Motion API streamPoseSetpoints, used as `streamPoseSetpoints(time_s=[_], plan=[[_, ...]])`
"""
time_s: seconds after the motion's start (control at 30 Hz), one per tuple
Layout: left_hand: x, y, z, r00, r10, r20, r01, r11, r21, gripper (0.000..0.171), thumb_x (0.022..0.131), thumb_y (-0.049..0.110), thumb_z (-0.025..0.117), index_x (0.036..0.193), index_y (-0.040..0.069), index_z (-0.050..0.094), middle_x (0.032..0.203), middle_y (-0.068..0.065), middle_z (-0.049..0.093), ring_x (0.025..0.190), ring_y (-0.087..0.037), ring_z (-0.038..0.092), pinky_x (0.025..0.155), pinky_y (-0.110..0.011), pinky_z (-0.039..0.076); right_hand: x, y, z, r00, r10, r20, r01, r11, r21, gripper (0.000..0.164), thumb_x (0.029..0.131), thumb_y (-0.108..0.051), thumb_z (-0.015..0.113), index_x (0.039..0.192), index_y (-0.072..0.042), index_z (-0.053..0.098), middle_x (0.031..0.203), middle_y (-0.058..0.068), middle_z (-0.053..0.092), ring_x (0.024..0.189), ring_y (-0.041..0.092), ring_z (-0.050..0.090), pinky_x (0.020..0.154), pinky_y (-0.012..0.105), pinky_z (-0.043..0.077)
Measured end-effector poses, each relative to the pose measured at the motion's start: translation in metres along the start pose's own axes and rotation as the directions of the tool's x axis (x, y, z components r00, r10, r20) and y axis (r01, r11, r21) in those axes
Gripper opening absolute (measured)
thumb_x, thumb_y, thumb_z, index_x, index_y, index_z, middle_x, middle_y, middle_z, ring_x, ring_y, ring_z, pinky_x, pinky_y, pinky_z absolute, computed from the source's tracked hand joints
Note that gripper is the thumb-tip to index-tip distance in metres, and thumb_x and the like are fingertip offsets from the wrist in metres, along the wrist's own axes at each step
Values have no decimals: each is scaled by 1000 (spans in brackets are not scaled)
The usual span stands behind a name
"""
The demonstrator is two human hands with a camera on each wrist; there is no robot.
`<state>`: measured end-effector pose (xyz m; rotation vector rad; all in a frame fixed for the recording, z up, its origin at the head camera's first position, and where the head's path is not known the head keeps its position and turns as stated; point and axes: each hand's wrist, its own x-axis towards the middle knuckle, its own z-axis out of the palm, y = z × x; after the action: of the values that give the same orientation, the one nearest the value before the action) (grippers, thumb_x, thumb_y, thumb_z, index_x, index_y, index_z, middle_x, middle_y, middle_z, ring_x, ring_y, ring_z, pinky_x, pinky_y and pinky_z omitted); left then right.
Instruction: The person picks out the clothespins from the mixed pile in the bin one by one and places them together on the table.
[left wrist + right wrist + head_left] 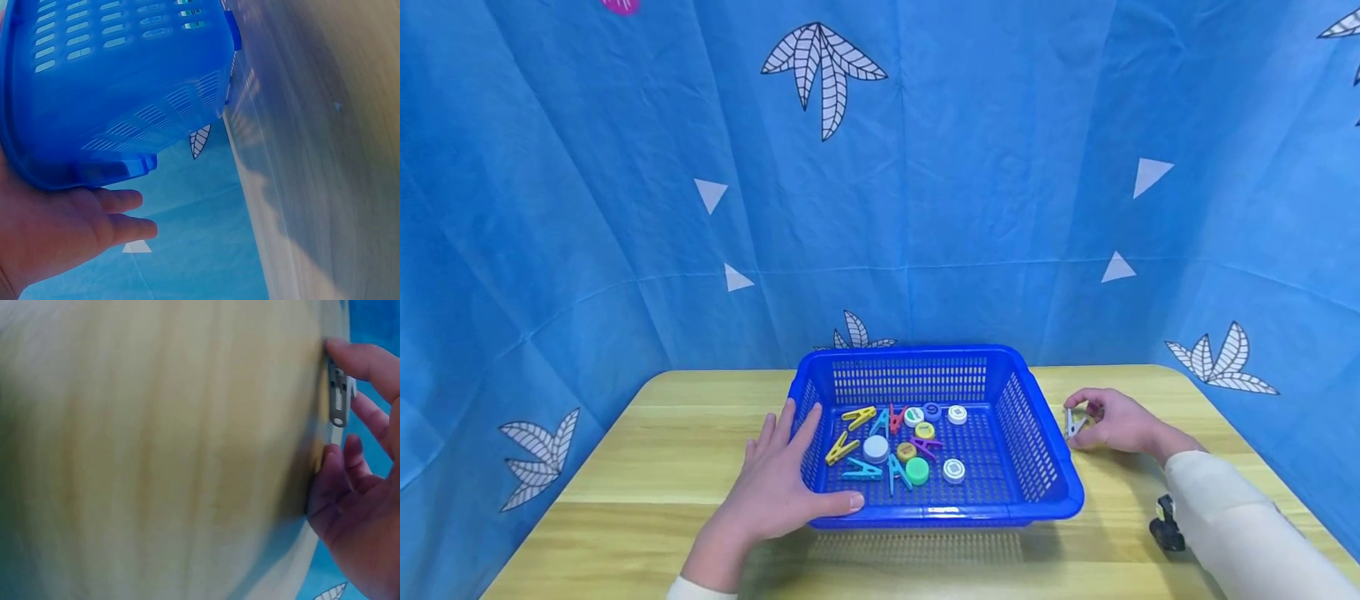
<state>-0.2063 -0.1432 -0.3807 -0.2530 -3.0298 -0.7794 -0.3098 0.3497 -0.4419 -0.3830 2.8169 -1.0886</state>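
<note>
A blue plastic basket (1030, 450) stands on the table with several clothespins and bottle caps spread on its floor. My left hand (778, 483) rests at the basket's front left corner, fingers spread along the left rim, thumb over the front rim. In the left wrist view the palm meets the rim, and two straight fingers show outside it. To the right of the basket, my right hand (1112, 421) holds a grey clothespin (1073, 425) between thumb and index finger, low over the table. The right wrist view shows this clothespin (338, 397) at the fingertips.
The wooden table (647, 467) reaches to a blue printed curtain (970, 183) behind and at both sides. A small black object (1167, 527) shows beside the right forearm. Yellow clothespins (841, 447) lie toward the basket's left, and a green cap (917, 471) near its front.
</note>
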Motion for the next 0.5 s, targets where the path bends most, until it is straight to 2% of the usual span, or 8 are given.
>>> streamPoseSetpoints(time_s=[0.27,0.37,0.5], plan=[[0,1,-2,1000,-2,1,2,1000,13,134,57,87,70,161,19,20,166,-16,3,148,-46,-5,111,-69,3,0,9,3,998,-22,-56,18,997,-73,62,73,-28,89,124,-2,64,100,13,59,88,28,51,72,39,42],[0,2,-2,1000,-1,5,1,1000,19,135,57,87,70,161,18,20,166,-16,2,148,-46,-5,111,-69,3,-2,12,-1,999,-29,-44,27,998,-60,71,74,-30,89,132,-1,59,110,20,58,93,30,53,75,42,45],[0,1,-3,1000,-7,17,6,1000,16,135,57,88,69,162,19,19,166,-16,2,148,-46,-5,110,-69,4,-3,17,-9,998,-50,-25,50,999,-14,71,78,-18,83,140,-2,53,125,32,52,103,40,53,82,53,47]])
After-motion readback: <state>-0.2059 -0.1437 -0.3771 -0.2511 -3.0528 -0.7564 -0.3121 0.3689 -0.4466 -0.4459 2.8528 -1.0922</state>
